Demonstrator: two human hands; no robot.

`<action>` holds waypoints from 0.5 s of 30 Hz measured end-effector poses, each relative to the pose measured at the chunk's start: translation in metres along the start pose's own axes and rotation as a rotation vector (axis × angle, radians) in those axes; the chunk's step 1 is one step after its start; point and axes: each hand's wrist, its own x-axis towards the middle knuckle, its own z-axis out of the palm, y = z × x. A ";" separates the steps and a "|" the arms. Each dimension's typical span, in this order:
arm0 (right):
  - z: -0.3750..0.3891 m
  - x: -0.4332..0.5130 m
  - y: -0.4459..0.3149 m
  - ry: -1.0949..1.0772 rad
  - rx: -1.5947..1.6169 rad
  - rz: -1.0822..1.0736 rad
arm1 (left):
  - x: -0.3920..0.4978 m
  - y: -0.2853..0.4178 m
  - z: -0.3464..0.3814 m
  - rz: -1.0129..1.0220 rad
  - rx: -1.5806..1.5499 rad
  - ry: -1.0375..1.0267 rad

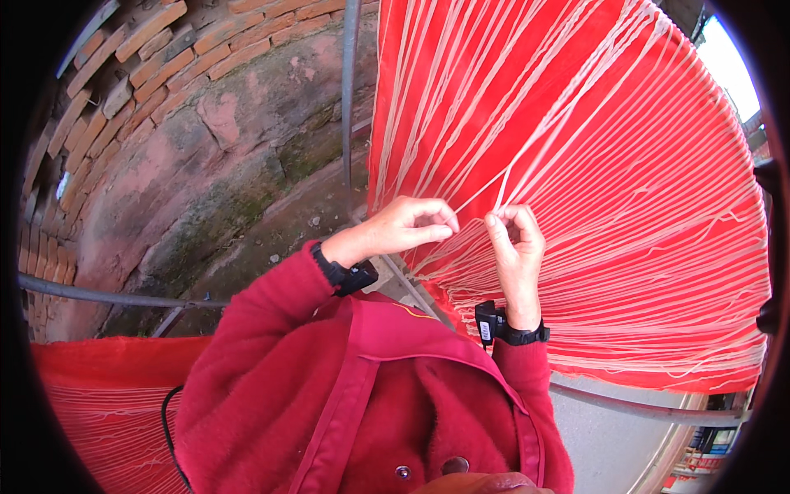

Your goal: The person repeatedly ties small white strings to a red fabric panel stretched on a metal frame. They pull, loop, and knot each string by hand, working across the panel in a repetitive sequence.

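Observation:
A large red cloth (487,80) hangs in front of me, with many long white threads (617,228) fanned out over it. My left hand (426,222) is at the cloth's lower left part, thumb and fingertips curled around the end of a thin white thread that runs up to the right. Close by on the right, my right hand (515,231) pinches a bundle of white threads (537,133) between thumb and fingers; the bundle stretches up towards the cloth's top edge. Both wrists carry black straps with small devices.
Metal poles (350,92) stand beside the cloth, and a curved metal rail (642,410) passes below it. A second red cloth with white threads (117,407) lies at the lower left. Behind are stacked bricks (154,74) and a rough, mossy wall (203,160).

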 end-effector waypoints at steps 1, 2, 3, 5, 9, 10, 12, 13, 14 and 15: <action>-0.001 -0.001 0.001 0.018 0.017 -0.018 | -0.003 0.001 -0.004 -0.011 -0.029 0.012; -0.003 -0.002 0.002 0.017 0.071 -0.084 | -0.008 0.003 -0.008 -0.024 -0.059 0.026; -0.005 -0.002 0.003 0.024 0.089 -0.081 | -0.012 0.006 -0.011 -0.040 -0.090 0.041; -0.007 -0.004 0.005 0.041 0.178 -0.051 | -0.013 0.010 -0.019 -0.006 -0.125 0.064; -0.020 -0.005 0.011 0.019 0.183 0.056 | -0.019 0.013 -0.039 0.035 -0.062 0.151; -0.022 -0.003 0.013 0.019 0.181 0.048 | -0.022 0.013 -0.048 0.016 -0.038 0.196; -0.025 -0.002 0.018 0.008 0.209 0.038 | -0.022 0.008 -0.057 0.067 -0.017 0.250; -0.025 -0.001 0.020 -0.005 0.217 0.047 | -0.024 0.005 -0.059 0.030 0.003 0.262; -0.024 -0.001 0.022 -0.004 0.210 0.034 | -0.024 0.001 -0.056 0.013 0.008 0.239; -0.023 0.000 0.024 -0.003 0.210 0.021 | -0.023 -0.003 -0.053 0.010 0.013 0.217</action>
